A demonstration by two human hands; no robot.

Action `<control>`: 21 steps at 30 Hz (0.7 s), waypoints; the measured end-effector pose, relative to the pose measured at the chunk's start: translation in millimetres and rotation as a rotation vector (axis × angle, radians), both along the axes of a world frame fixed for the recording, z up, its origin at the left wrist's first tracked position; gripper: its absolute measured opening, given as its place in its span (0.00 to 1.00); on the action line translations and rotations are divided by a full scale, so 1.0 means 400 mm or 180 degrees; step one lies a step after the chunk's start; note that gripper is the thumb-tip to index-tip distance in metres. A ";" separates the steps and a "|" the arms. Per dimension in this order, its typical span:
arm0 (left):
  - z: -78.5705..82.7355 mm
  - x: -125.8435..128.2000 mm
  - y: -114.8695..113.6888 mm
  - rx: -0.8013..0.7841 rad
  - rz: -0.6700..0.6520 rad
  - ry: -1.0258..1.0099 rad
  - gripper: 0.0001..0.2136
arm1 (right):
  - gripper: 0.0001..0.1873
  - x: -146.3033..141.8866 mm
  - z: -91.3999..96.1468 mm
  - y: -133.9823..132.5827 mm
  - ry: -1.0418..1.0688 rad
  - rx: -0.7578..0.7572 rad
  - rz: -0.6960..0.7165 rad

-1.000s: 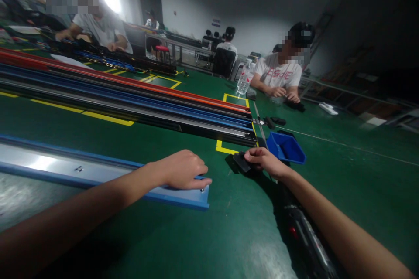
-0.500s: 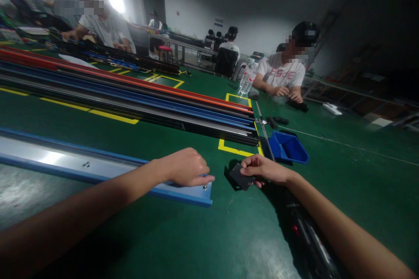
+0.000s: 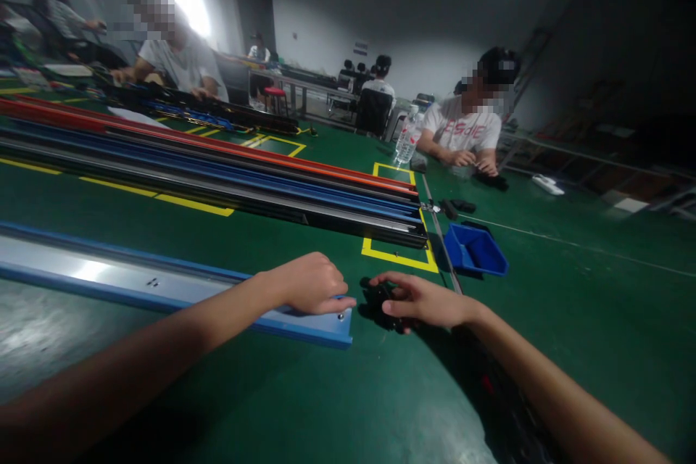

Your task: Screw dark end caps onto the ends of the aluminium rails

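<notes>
My left hand [image 3: 315, 284] is closed at the near-right end of a long silver rail [image 3: 206, 294] with blue edges. Its curled fingers lie over the far edge and the thumb points along the end, close to a small bolt [image 3: 341, 316]. To the right, my right hand [image 3: 429, 299] grips a small black plate-like part [image 3: 385, 304] between thumb and fingers, just past the rail's end. The part's exact shape is dark and partly covered by the fingers. Beneath my right forearm lies a long black tool or device [image 3: 505, 391], mostly in shadow.
Beyond the rail lies a bundle of long orange, blue and black rails [image 3: 304, 197]. A blue bin [image 3: 475, 250] stands to the right. Water bottles [image 3: 407, 138] stand in front of a person [image 3: 462, 127]. Yellow tape [image 3: 399, 257] marks the green tabletop [image 3: 337, 406].
My right hand has turned the black part, whose flat face no longer shows, and shifted slightly left towards the rail. My left hand stays at the rail's end. The view has tilted slightly.
</notes>
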State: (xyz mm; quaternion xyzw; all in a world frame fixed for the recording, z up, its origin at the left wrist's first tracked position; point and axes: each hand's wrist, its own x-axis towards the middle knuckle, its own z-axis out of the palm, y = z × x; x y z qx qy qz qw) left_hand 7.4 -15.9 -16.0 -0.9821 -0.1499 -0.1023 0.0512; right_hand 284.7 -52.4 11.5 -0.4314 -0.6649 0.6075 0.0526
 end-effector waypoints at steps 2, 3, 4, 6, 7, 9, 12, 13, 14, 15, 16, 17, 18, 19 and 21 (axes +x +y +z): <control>0.001 0.001 -0.001 0.0055 -0.0012 -0.0020 0.22 | 0.26 -0.023 0.001 -0.020 -0.0105 0.0131 -0.0072; 0.002 0.001 -0.001 0.0067 -0.0036 -0.0049 0.23 | 0.26 -0.035 0.000 -0.032 -0.0189 0.0205 -0.0168; 0.002 0.001 -0.001 0.0067 -0.0063 -0.0087 0.23 | 0.25 -0.046 -0.001 -0.046 -0.0250 0.0225 -0.0279; 0.001 0.001 -0.001 0.0043 -0.0101 -0.0157 0.23 | 0.26 -0.064 -0.003 -0.072 -0.0326 0.0233 -0.0276; 0.000 0.000 -0.001 0.0024 -0.0106 -0.0180 0.23 | 0.27 -0.072 -0.005 -0.084 -0.0335 0.0246 -0.0246; -0.002 0.000 0.001 0.0004 -0.0105 -0.0203 0.24 | 0.28 -0.082 -0.011 -0.100 -0.0301 0.0282 -0.0180; -0.004 0.000 0.002 0.0041 -0.0112 -0.0154 0.23 | 0.29 -0.092 -0.020 -0.104 -0.0132 0.0263 -0.0104; -0.004 0.000 0.002 0.0060 -0.0108 -0.0116 0.23 | 0.29 -0.094 -0.024 -0.101 -0.0051 0.0225 -0.0068; -0.004 0.001 0.002 0.0078 -0.0096 -0.0073 0.22 | 0.28 -0.096 -0.027 -0.096 0.0036 0.0186 -0.0032; -0.003 0.001 0.001 0.0092 -0.0087 -0.0031 0.22 | 0.27 -0.099 -0.031 -0.090 0.0119 0.0160 -0.0004; -0.001 0.001 -0.001 0.0099 -0.0079 0.0002 0.22 | 0.26 -0.102 -0.034 -0.084 0.0191 0.0146 0.0015; 0.000 0.002 -0.003 0.0102 -0.0074 0.0025 0.22 | 0.24 -0.104 -0.037 -0.078 0.0241 0.0157 0.0032; 0.001 0.003 -0.004 0.0109 -0.0068 0.0039 0.22 | 0.23 -0.107 -0.039 -0.074 0.0256 0.0203 0.0060; 0.003 0.003 -0.006 0.0121 -0.0070 0.0048 0.22 | 0.21 -0.110 -0.041 -0.070 0.0235 0.0282 0.0103; 0.005 0.005 -0.007 0.0151 -0.0081 0.0059 0.21 | 0.18 -0.115 -0.043 -0.063 0.0123 0.0494 0.0204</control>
